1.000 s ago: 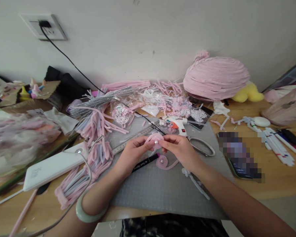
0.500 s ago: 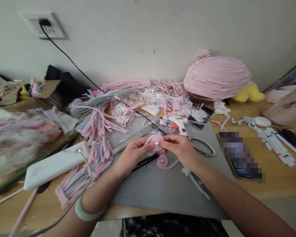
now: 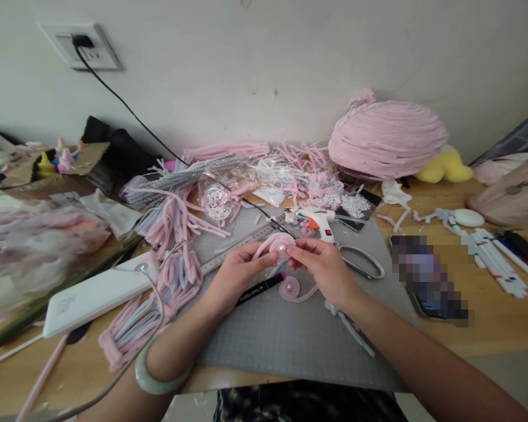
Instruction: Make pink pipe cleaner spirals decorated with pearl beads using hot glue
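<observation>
Between my two hands is a pink pipe cleaner coil (image 3: 283,241) with a white pearl bead (image 3: 281,248) at its centre. My left hand (image 3: 244,269) pinches the coil's left side, thumb beside the bead, and a loose pink end arcs over those fingers. My right hand (image 3: 319,264) pinches the right side. Just below lies a second pink coil (image 3: 289,288) with its own pearl and a tail curving right. A black marker (image 3: 261,288) with a magenta tip rests under my left hand. A pale twisted pipe cleaner (image 3: 352,331) lies beneath my right forearm.
On the grey cutting mat (image 3: 286,346) are a steel ruler (image 3: 215,262), a white glue gun (image 3: 323,220) and scissors (image 3: 365,262). Pipe cleaner bundles (image 3: 162,223) and a white power bank (image 3: 97,296) lie left. A phone (image 3: 426,281) and white markers (image 3: 499,264) lie right.
The coil has turned in my fingers, and its loose pink end now loops out on the left over my left hand. Both hands stay in nearly the same place.
</observation>
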Demonstrator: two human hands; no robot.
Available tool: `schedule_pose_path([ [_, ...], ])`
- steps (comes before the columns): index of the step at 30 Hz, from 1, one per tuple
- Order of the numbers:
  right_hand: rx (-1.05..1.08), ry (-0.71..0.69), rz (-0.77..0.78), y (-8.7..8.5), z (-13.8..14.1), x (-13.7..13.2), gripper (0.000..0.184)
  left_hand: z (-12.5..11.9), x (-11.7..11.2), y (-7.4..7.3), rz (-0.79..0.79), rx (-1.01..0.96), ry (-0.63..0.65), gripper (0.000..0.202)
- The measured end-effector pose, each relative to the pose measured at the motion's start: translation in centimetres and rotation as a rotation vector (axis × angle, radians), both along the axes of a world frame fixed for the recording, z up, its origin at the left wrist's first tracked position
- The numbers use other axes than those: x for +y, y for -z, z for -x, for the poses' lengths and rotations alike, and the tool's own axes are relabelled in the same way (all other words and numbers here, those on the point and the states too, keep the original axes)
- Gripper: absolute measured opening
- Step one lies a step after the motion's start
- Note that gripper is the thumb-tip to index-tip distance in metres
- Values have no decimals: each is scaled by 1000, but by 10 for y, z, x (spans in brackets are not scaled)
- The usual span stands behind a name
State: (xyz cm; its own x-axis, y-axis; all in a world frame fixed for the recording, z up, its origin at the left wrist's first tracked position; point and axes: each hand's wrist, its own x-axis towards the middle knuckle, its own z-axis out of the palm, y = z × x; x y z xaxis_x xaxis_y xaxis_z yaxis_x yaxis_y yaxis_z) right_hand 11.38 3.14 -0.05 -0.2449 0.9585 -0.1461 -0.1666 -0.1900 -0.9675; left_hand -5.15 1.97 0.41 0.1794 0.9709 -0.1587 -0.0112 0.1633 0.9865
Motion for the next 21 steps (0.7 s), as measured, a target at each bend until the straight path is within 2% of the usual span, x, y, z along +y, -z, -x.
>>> schedule_pose_path([
  [10,-90,-56,-39,-4,0,-2,24,-1,0,3,11,-104,42,22],
  [16,-69,-15,-17,-4,2,-2,25,-1,0,5,19,-72,-15,26],
  [21,-43,-5,7,-3,2,-1,23,-2,-1,4,20,-81,15,28],
])
